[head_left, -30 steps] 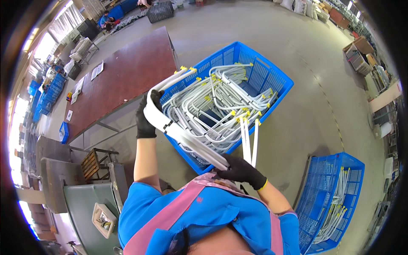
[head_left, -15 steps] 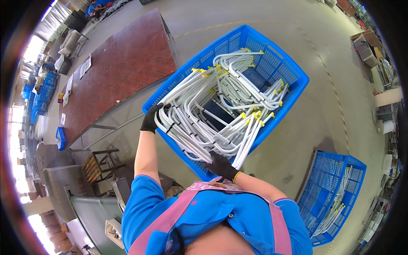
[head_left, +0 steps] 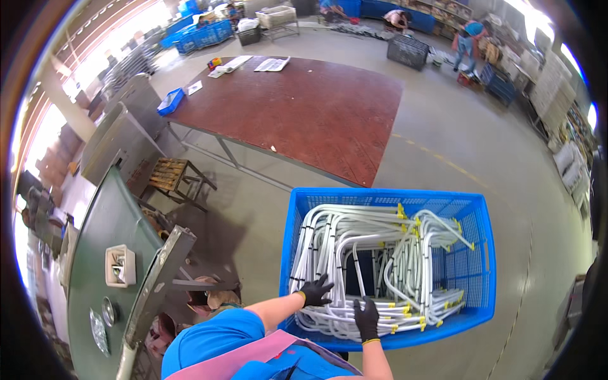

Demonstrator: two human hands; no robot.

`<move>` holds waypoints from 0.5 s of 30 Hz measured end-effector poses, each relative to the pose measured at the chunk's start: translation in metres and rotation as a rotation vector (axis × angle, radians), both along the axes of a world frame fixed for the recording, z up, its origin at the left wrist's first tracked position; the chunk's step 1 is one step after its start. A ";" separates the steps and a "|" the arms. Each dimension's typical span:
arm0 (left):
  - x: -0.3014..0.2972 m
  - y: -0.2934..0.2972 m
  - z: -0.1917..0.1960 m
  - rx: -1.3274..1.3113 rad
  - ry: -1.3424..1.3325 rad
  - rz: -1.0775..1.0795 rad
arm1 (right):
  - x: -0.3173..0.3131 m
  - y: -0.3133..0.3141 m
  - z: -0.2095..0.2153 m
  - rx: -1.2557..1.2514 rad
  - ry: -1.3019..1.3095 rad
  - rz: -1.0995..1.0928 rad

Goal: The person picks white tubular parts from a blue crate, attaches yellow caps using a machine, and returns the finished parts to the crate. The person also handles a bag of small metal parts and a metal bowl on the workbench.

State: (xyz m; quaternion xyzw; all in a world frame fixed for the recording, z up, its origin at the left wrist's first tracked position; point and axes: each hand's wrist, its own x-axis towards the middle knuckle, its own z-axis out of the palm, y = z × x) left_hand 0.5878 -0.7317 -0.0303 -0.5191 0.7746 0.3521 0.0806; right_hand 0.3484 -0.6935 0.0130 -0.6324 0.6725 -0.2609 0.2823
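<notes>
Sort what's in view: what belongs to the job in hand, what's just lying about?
In the job:
White bent tubes
Blue basket holding them
Left hand and right hand, at the tubes

Apparently just about:
Red-brown table
Papers on it
Wooden stool
Small white box

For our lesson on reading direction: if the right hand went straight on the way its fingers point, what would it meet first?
The right hand would probably meet the white tubes just beyond its fingers in the blue crate, though depth is unclear.
</notes>
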 end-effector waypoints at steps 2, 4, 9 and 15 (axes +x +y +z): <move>-0.007 0.016 0.015 0.064 -0.086 0.008 | -0.031 -0.026 -0.016 -0.118 0.155 -0.043; -0.009 0.020 0.028 0.017 -0.101 0.005 | -0.064 -0.059 -0.034 -0.040 0.193 -0.021; -0.020 0.016 0.040 0.152 -0.168 0.102 | -0.094 -0.110 -0.089 0.183 0.372 0.001; -0.031 0.027 0.039 0.216 -0.327 0.177 | -0.118 -0.107 -0.095 0.478 0.399 0.182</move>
